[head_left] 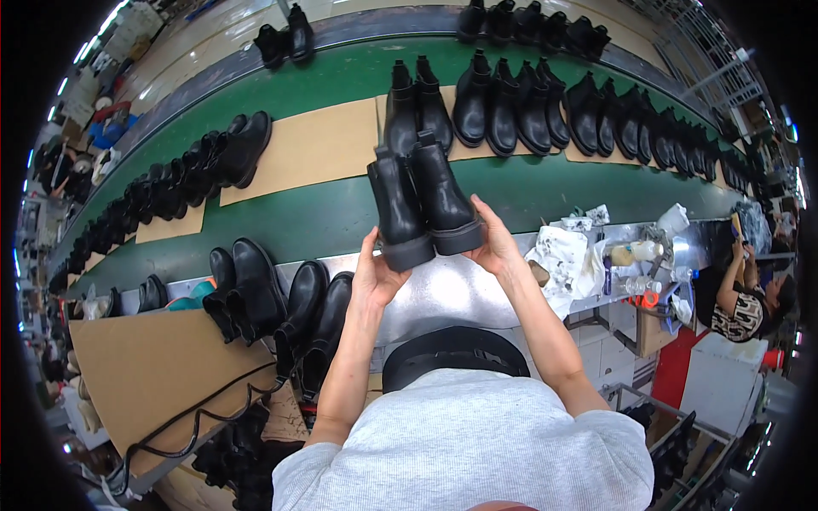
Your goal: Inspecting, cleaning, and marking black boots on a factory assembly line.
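Two black ankle boots are held up side by side in front of me, heels toward me. My left hand [381, 274] is closed on the heel of the left boot [397, 209]. Around the heel of the right boot [443, 194] my right hand [496, 243] is closed. Beyond them, another black boot pair [415, 111] stands on a cardboard sheet [307, 140] laid on the green conveyor belt [315, 217]. Below the held boots lies the shiny metal ledge [443, 294] of the bench.
Rows of black boots [511, 102] line the belt at right, with more boots [170, 175] at left. Several boots [256, 277] rest beside a large cardboard [162, 375]. Stained white cloths [562, 260] and bottles [635, 251] lie on the right ledge. A co-worker [741, 298] is far right.
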`<state>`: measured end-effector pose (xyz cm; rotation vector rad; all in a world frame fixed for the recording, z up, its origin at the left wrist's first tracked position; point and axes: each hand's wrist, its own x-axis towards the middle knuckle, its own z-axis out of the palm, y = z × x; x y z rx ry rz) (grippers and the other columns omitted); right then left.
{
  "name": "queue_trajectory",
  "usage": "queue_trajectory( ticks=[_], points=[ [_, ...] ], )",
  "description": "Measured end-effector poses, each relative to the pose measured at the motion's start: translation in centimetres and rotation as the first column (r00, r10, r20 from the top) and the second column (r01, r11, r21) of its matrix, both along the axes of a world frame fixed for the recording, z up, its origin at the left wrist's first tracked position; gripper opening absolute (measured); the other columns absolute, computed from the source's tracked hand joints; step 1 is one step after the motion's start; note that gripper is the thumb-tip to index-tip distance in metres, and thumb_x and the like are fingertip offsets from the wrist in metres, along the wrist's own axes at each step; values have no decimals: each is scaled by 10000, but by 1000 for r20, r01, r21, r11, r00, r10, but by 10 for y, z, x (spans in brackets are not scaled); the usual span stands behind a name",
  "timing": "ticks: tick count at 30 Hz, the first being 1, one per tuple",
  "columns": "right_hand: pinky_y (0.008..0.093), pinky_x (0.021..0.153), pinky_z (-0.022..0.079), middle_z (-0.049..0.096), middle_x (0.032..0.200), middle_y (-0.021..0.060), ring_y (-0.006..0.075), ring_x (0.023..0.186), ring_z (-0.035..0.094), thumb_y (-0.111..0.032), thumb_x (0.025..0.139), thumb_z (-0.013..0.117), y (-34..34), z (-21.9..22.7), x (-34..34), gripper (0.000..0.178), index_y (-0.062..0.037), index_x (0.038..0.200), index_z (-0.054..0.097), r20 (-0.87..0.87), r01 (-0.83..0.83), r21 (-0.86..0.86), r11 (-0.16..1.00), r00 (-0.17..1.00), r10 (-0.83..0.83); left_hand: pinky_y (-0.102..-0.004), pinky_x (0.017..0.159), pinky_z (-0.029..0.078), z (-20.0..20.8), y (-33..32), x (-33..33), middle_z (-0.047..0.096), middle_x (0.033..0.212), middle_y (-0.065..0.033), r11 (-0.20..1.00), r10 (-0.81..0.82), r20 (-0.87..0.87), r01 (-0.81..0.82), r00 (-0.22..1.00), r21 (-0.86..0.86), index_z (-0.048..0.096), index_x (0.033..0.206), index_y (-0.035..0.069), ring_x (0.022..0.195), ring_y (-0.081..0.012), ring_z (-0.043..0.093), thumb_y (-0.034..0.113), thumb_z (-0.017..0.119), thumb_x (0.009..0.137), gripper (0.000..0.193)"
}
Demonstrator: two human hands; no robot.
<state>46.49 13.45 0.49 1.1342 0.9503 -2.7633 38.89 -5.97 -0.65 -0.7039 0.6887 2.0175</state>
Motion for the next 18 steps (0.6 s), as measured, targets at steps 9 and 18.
queue_trajectory(
  ticks=[9, 18],
  points=[
    [368, 889, 476, 631, 1060, 150, 229, 964, 624, -449, 823, 567, 14, -5, 30, 576, 60, 1095, 559, 12, -22, -164, 986, 1000, 25, -392, 978, 403, -69, -49, 58, 600, 1123, -135, 967, -211, -142, 186, 967, -172, 525, 1167, -6, 1047, -242, 575, 341, 593, 857, 470],
    [356, 795, 467, 626, 833, 121, 260, 807, 590, -259, 753, 644, 40, -92, 127, 365, 42, 955, 603, 344, -301, 681, 667, 936, 71, -446, 923, 454, -76, -55, 88, 629, 1070, -126, 994, -106, -61, 108, 992, 23, 553, 1160, 20, 994, -289, 600, 455, 529, 843, 539]
  ],
)
